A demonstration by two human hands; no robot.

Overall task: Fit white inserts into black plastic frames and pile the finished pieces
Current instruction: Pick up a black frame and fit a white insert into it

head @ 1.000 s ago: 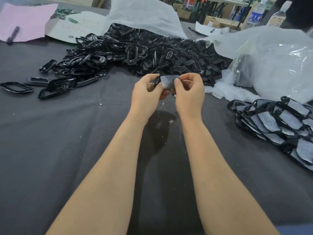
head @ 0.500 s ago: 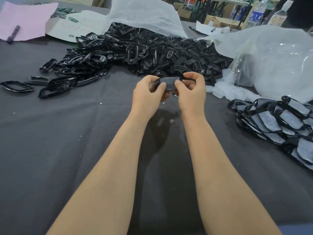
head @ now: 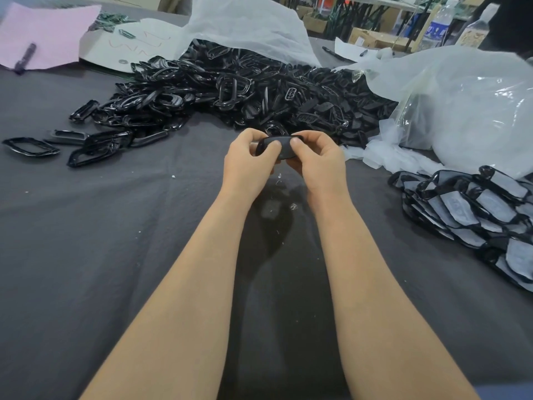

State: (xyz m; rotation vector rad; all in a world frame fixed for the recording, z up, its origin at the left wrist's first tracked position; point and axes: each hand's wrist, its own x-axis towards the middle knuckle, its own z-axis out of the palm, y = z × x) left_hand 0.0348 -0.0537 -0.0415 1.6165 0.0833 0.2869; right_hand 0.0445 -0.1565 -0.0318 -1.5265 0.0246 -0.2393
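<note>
Two hands meet at the centre of the frame, raised a little above the dark grey cloth that covers the table. The left hand and the right hand together pinch one black frame, each with its thumb pressed on the near face and its fingers curled behind. The frame lies level between them, long side across. Its middle looks dull grey rather than open, but whether an insert is fully seated there I cannot tell.

Just behind the hands, a big heap of black frames spreads across the upper middle of the picture. A few loose frames lie apart on the cloth at the left edge. At the right edge sits the pile of finished pieces, black rims around pale grey-white centres, overlapping one another. Above that pile a large clear plastic bag bulges, with crumpled white sheets at its foot. A second white bag rises behind the heap. In the upper left lie pink paper with a dark marker on it, and a white sheet beside it. A water bottle stands in the upper right.
</note>
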